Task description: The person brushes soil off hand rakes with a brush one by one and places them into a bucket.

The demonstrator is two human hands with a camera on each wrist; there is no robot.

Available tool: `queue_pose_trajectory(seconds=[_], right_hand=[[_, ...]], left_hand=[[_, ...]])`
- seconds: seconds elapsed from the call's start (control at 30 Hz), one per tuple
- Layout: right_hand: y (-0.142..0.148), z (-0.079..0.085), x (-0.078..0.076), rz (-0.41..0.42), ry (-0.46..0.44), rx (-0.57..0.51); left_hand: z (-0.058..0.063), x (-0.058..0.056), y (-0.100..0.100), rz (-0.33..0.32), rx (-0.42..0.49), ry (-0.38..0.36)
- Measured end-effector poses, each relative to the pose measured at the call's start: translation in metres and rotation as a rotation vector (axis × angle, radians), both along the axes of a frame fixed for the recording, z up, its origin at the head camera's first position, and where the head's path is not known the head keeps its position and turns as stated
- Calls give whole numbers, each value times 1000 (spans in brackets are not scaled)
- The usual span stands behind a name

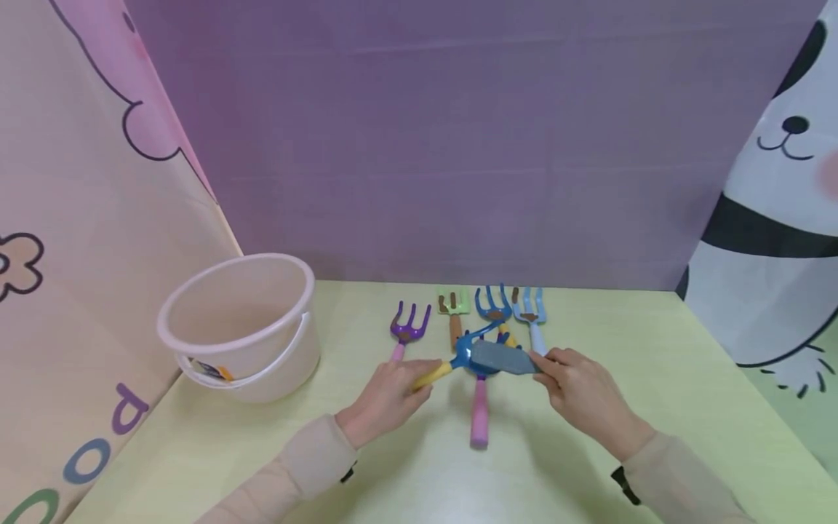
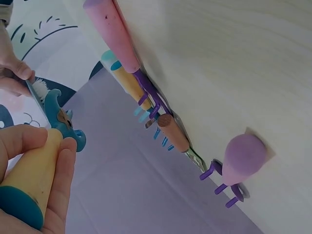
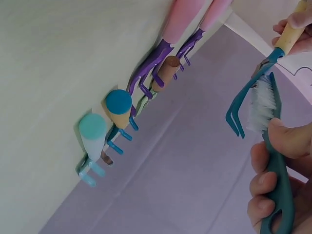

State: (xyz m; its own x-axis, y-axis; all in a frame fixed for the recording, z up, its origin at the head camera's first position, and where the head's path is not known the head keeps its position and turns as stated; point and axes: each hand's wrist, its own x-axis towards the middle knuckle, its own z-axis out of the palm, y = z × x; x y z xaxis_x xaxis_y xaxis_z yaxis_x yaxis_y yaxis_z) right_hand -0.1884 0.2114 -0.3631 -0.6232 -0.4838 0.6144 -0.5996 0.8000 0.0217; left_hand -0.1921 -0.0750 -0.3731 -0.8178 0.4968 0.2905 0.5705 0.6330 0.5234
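Note:
My left hand [image 1: 391, 393] grips the yellow handle of a small blue garden hand rake [image 1: 463, 351], its tines pointing away to the right. In my right hand [image 1: 585, 386] is a scrub brush [image 3: 279, 190] with a teal body and white bristles [image 3: 263, 105]. The bristles lie against the rake's head in the right wrist view, close by a brown patch. Below the brush, a pink-handled hand rake [image 1: 480, 415] lies on the table, its head partly hidden. Thumb and fingers wrap the brush handle.
Farther back lie a purple rake [image 1: 409, 332], a green rake with brown handle [image 1: 455, 329], a blue rake [image 1: 495, 311] and a light blue rake [image 1: 536, 335], with brown patches on them. A pale pink bucket [image 1: 288, 375] stands at left. A purple backdrop [image 1: 445, 145] rises behind.

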Motion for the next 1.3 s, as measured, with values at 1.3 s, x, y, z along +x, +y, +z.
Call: queue_pose_trajectory(seconds=[1.3], right_hand=[[-11, -9, 3, -155, -491, -354]], left_hand=[[-4, 0, -2, 29, -16, 24]])
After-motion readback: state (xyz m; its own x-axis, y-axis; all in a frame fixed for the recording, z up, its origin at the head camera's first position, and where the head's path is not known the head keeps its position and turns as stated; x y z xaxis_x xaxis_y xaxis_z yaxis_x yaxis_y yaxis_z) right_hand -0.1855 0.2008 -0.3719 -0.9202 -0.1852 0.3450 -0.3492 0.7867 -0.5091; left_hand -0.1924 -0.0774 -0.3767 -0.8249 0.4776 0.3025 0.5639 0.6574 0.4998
